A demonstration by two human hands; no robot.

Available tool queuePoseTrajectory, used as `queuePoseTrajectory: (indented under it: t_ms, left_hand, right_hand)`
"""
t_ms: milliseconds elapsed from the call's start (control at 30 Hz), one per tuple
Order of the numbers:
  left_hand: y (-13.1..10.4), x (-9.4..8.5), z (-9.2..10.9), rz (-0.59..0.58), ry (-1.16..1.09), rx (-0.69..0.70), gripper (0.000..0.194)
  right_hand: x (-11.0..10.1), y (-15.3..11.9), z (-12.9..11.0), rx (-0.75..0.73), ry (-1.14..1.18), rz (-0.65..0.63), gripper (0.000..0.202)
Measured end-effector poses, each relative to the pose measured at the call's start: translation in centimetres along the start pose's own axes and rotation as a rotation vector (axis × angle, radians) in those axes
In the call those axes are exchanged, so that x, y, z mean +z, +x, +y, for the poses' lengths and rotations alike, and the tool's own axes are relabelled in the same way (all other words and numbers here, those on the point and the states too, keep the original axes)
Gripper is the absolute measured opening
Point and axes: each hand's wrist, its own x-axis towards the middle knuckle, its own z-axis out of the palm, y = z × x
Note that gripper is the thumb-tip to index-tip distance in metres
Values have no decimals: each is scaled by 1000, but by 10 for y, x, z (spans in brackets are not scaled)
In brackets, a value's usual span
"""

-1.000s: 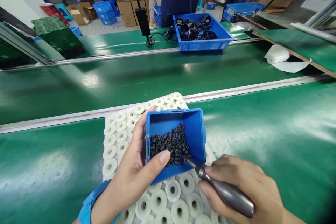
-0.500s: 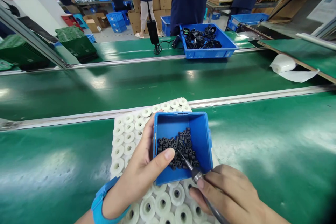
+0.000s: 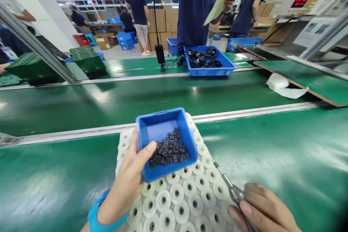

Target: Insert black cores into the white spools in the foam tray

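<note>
My left hand (image 3: 132,175) grips the left wall of a small blue bin (image 3: 187,136), its thumb over the rim. Many short black tubular pieces (image 3: 170,150) lie heaped in the bin, which is tilted above a board. Rows of whitish, ring-shaped parts (image 3: 181,210) fill the board; several in the nearer rows have dark centres. My right hand (image 3: 268,208) is closed around a slim screwdriver-like tool (image 3: 236,193) with a thin metal shaft. A small black piece (image 3: 216,164) sits near the tool's tip, just off the board's right edge.
Across the green conveyor belt (image 3: 119,101) stands a blue crate (image 3: 210,71) of black cabled devices. A black adapter-like box (image 3: 160,54) hangs nearby. A white roll (image 3: 277,81) lies at right, and stacked green trays (image 3: 87,59) stand at left. Several people are beyond.
My left hand has shifted the bin left and tilted it. The tool's tip has come out of the bin, and my right hand has moved right. The view has tipped upward.
</note>
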Motion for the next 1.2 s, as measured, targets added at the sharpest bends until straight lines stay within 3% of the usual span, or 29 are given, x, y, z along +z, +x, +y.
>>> queuePoseTrajectory:
  t_ms: [167, 300, 400, 567, 700, 800, 900, 1200]
  left_hand:
    - [0, -3, 12, 119, -26, 26, 82]
    - [-2, -7, 17, 148, -48, 22, 87]
    - [-4, -8, 20, 133, -78, 36, 86]
    - [-2, -12, 21, 182, -82, 68, 87]
    - [2, -16, 20, 149, -137, 105, 81]
    - [5, -18, 20, 128, -149, 149, 78]
    - [6, -19, 21, 122, -135, 169, 75]
    - [-2, -19, 29, 157, -124, 227, 60]
  right_hand:
    - [10, -6, 8, 8, 15, 54, 28]
    - [15, -6, 13, 129, 44, -74, 17]
    - [14, 14, 23, 233, 56, -175, 4]
    - [28, 70, 45, 511, 149, -440, 38]
    - [46, 86, 49, 484, 318, -465, 38]
    - [59, 74, 47, 530, 572, -391, 27]
    - [72, 57, 44, 613, 757, -233, 43]
    - [96, 43, 42, 701, 780, -62, 51]
